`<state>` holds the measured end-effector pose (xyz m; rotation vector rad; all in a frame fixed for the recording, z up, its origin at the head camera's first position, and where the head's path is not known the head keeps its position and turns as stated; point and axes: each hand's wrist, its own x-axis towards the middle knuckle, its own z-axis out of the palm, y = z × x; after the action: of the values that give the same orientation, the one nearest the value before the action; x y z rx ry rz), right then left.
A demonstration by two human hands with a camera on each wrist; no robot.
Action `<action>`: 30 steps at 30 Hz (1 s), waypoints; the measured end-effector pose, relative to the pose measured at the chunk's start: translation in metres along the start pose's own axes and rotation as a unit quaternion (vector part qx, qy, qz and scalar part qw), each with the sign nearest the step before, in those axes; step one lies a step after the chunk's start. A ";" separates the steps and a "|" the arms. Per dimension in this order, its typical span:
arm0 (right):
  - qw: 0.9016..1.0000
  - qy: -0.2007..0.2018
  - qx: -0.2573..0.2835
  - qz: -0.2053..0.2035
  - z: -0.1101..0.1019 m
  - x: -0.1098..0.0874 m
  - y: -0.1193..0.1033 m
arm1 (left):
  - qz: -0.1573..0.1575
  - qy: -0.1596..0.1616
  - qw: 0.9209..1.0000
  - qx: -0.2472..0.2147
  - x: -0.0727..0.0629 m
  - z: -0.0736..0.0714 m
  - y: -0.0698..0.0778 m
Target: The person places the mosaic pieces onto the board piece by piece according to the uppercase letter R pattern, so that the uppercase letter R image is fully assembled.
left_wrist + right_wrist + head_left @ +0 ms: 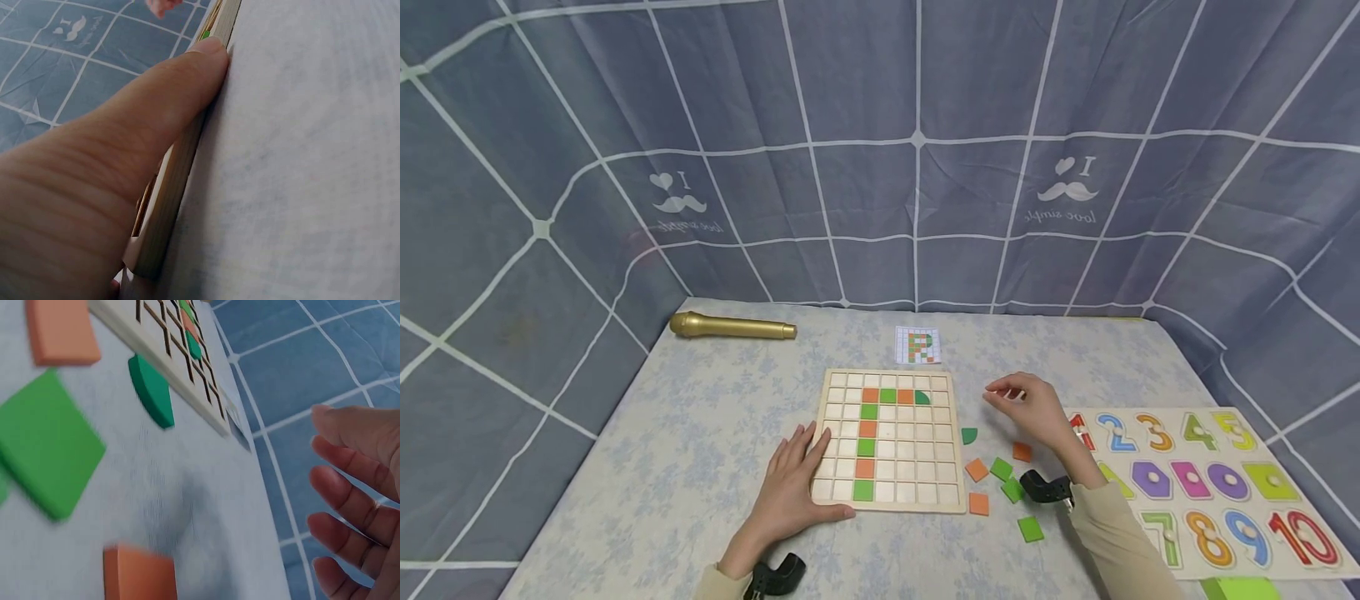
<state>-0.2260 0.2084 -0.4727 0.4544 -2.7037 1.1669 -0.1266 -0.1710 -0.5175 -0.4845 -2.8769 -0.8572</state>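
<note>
A wooden grid board lies on the table. Orange and green square tiles form a column in it, with a row along the top ending in a dark green quarter-circle tile. My left hand rests at the board's near left corner, fingers along the left side and thumb against the front edge. To the right of the board, my right hand hovers above the table, fingers loosely bent and nothing between them. Below it lie a loose green quarter-circle and several square tiles, orange and green.
Behind the board lies a small pattern card. A gold microphone is at the far left. On the right, a number-and-shape puzzle board sits under the right forearm, with a green block at its front. Grey-blue curtains surround the table.
</note>
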 end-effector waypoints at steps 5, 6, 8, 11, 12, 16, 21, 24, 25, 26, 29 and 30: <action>1.000 -0.001 -0.009 0.013 -0.011 -0.012 0.002 | -0.007 -0.005 1.000 0.001 0.001 0.000 0.000; 1.000 -0.001 -0.011 0.014 -0.012 -0.015 0.003 | -0.008 -0.007 1.000 0.001 0.001 0.000 -0.001; 1.000 -0.002 -0.017 0.014 -0.013 -0.019 0.004 | -0.010 -0.008 1.000 0.001 0.001 0.000 -0.001; 1.000 -0.008 -0.023 0.018 -0.014 -0.025 0.006 | -0.010 -0.011 1.000 0.001 0.000 0.000 -0.001; 0.999 -0.011 -0.024 0.020 -0.014 -0.027 0.006 | -0.010 -0.011 1.000 0.001 0.001 0.000 -0.001; 0.999 -0.028 -0.021 0.026 -0.014 -0.033 0.005 | -0.011 -0.013 1.000 0.001 0.000 0.001 -0.001; 0.998 -0.052 -0.019 0.023 -0.013 -0.039 0.005 | -0.010 -0.012 1.000 -0.004 0.000 0.001 -0.001; 0.997 -0.067 -0.017 0.019 -0.011 -0.042 0.007 | -0.002 0.000 1.000 0.001 0.000 0.001 -0.001; 0.997 -0.073 -0.019 0.015 -0.011 -0.042 0.008 | -0.001 0.002 1.000 0.002 0.000 0.002 -0.001; 0.997 -0.078 -0.020 0.013 -0.010 -0.043 0.009 | 0.000 0.003 1.000 0.003 0.000 0.002 -0.001; 0.995 -0.098 -0.025 0.005 -0.008 -0.045 0.011 | -0.001 0.002 1.000 0.001 0.000 0.001 -0.001; 0.994 -0.103 -0.029 0.002 -0.008 -0.046 0.011 | -0.001 0.001 1.000 0.001 0.000 0.001 -0.001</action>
<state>-0.1864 0.2309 -0.4872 0.5902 -2.9048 1.0954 -0.1266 -0.1707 -0.5191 -0.4799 -2.8762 -0.8540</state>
